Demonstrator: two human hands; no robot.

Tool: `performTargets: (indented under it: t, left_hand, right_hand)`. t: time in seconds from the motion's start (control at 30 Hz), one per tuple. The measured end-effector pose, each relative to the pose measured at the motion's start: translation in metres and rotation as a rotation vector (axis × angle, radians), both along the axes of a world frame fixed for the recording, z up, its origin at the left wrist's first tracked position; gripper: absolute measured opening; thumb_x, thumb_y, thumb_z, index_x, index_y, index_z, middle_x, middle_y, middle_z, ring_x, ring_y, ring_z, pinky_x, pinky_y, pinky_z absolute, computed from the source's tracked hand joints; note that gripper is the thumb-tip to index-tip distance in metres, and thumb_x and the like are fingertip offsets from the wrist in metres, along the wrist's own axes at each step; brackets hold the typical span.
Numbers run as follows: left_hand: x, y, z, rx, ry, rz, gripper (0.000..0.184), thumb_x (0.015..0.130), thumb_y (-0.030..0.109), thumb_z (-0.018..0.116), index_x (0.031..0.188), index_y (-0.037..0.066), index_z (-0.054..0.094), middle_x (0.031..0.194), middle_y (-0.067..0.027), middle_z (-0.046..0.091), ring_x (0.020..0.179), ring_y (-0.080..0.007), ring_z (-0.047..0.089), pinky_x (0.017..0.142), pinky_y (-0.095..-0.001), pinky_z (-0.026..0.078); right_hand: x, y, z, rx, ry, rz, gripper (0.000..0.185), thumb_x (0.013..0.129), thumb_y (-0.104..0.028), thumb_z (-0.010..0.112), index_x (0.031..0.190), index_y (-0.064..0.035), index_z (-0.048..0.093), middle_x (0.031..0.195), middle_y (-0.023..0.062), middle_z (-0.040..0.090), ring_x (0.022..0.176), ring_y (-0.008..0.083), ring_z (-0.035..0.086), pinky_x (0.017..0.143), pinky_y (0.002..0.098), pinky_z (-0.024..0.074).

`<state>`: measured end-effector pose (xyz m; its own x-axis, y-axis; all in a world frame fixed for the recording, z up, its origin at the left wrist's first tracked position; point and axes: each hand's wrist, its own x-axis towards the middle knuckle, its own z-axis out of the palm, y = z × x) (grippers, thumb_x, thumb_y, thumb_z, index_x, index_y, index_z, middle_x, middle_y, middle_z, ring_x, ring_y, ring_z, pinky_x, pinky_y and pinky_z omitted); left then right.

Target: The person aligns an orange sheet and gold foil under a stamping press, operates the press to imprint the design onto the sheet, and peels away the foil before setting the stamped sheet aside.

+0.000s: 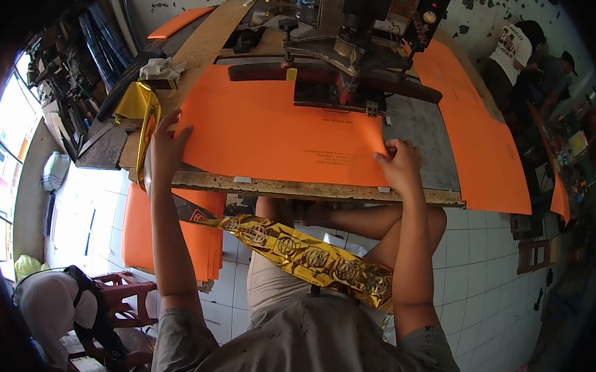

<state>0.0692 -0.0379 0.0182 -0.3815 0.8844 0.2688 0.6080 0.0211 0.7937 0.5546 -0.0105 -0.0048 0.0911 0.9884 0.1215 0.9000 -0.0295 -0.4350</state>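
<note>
An orange printed sheet [260,131] lies on the worktable under a stamping press [350,62], with small lines of text toward its right side. My left hand [169,144] grips its left edge, thumb on top. At the opposite edge, my right hand [400,165] pinches the sheet, which curls up there. Beside my left wrist hangs a strip of gold foil [146,113]. A longer, crumpled length of gold foil [315,260], marked with round emblem shapes, runs across my lap. The sheet's far edge is partly hidden beneath the press.
More orange sheets [477,127] lie at the table's right, and another stack [136,225] sits below on the left. White tabs [243,179] mark the front edge. One person [60,308] bends by a red stool [123,298]; two people [516,56] are at the back right.
</note>
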Motion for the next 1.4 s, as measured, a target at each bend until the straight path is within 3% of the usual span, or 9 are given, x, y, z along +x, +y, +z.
performTargets:
  t: [0.13, 0.23, 0.33, 0.43, 0.53, 0.77, 0.97, 1.07, 1.4]
  left_hand:
    - [-0.018, 0.018, -0.004, 0.117, -0.502, -0.206, 0.065, 0.091, 0.01, 0.072, 0.15, 0.001, 0.045, 0.128, -0.0195, 0.068, 0.11, -0.023, 0.07, 0.091, -0.0319, 0.058]
    - [-0.021, 0.014, 0.01, 0.122, -0.514, -0.165, 0.069, 0.092, 0.007, 0.071, 0.153, 0.0, 0.04, 0.127, -0.0224, 0.067, 0.111, -0.0237, 0.07, 0.093, -0.0322, 0.057]
    - [-0.019, -0.017, 0.021, 0.149, -0.478, -0.173, 0.07, 0.091, 0.006, 0.07, 0.153, -0.001, 0.04, 0.128, -0.0223, 0.067, 0.112, -0.0233, 0.069, 0.095, -0.0326, 0.056]
    - [-0.013, -0.08, 0.025, 0.105, -0.484, -0.19, 0.074, 0.087, 0.004, 0.071, 0.154, 0.0, 0.039, 0.14, -0.0241, 0.059, 0.12, -0.0279, 0.065, 0.099, -0.0361, 0.054]
    - [-0.018, -0.144, 0.002, 0.036, -0.503, -0.18, 0.086, 0.079, 0.013, 0.082, 0.153, -0.001, 0.04, 0.143, -0.0238, 0.057, 0.128, -0.0295, 0.06, 0.107, -0.0403, 0.05]
    - [-0.018, -0.208, -0.041, -0.066, -0.643, -0.044, 0.088, 0.075, 0.013, 0.086, 0.151, -0.001, 0.043, 0.138, -0.0196, 0.061, 0.129, -0.0284, 0.059, 0.111, -0.0419, 0.046]
    - [-0.02, -0.203, -0.05, -0.074, -0.697, -0.077, 0.092, 0.073, 0.013, 0.087, 0.151, -0.003, 0.042, 0.138, -0.0187, 0.061, 0.129, -0.0286, 0.059, 0.113, -0.0428, 0.044]
    - [-0.016, -0.2, -0.044, -0.085, -0.68, -0.078, 0.092, 0.074, 0.013, 0.086, 0.152, -0.003, 0.041, 0.138, -0.0184, 0.062, 0.129, -0.0282, 0.059, 0.113, -0.043, 0.044]
    - [-0.025, -0.198, -0.049, -0.133, -0.644, -0.141, 0.094, 0.077, 0.013, 0.086, 0.155, -0.004, 0.036, 0.136, -0.0156, 0.063, 0.126, -0.0229, 0.061, 0.111, -0.0383, 0.045]
  right_hand:
    - [0.001, 0.005, 0.002, -0.001, 0.402, -0.003, 0.033, 0.089, -0.022, 0.077, 0.114, -0.0056, 0.064, 0.11, 0.0107, 0.065, 0.103, 0.0253, 0.062, 0.1, 0.0412, 0.0413]
    - [0.005, 0.0, 0.02, 0.016, 0.78, 0.051, 0.027, 0.092, -0.013, 0.073, 0.116, -0.0046, 0.062, 0.107, 0.0081, 0.066, 0.093, 0.0171, 0.063, 0.091, 0.0325, 0.0465]
    - [0.023, -0.022, 0.02, 0.113, 0.728, 0.174, 0.031, 0.093, -0.007, 0.07, 0.122, -0.0026, 0.06, 0.11, 0.0052, 0.066, 0.09, 0.0115, 0.061, 0.082, 0.0265, 0.0491]
    - [0.036, -0.08, 0.023, -0.074, 0.808, 0.205, 0.036, 0.092, -0.005, 0.072, 0.126, -0.001, 0.059, 0.114, 0.0059, 0.066, 0.102, 0.0113, 0.064, 0.081, 0.025, 0.0527]
    - [0.048, -0.136, 0.009, -0.37, 1.041, 0.223, 0.043, 0.091, -0.002, 0.073, 0.132, -0.001, 0.058, 0.125, 0.0084, 0.062, 0.119, 0.0126, 0.06, 0.087, 0.0271, 0.0557]
    - [0.05, -0.185, -0.023, -0.258, 0.973, 0.341, 0.054, 0.088, -0.002, 0.076, 0.137, 0.0041, 0.055, 0.132, 0.0118, 0.05, 0.128, 0.0223, 0.055, 0.101, 0.0332, 0.0499]
    - [0.034, -0.171, -0.029, -0.085, 1.188, 0.213, 0.054, 0.09, -0.002, 0.073, 0.14, 0.0047, 0.053, 0.144, 0.0158, 0.047, 0.122, 0.0221, 0.062, 0.091, 0.03, 0.0583]
    - [0.034, -0.164, -0.029, -0.044, 0.98, 0.252, 0.058, 0.091, -0.002, 0.072, 0.143, 0.0057, 0.05, 0.148, 0.0173, 0.045, 0.123, 0.0227, 0.062, 0.091, 0.0303, 0.0587]
    - [0.039, -0.159, -0.02, 0.034, 0.894, 0.313, 0.068, 0.089, 0.004, 0.067, 0.152, 0.0068, 0.041, 0.155, 0.0224, 0.041, 0.14, 0.0288, 0.049, 0.11, 0.0367, 0.0459]
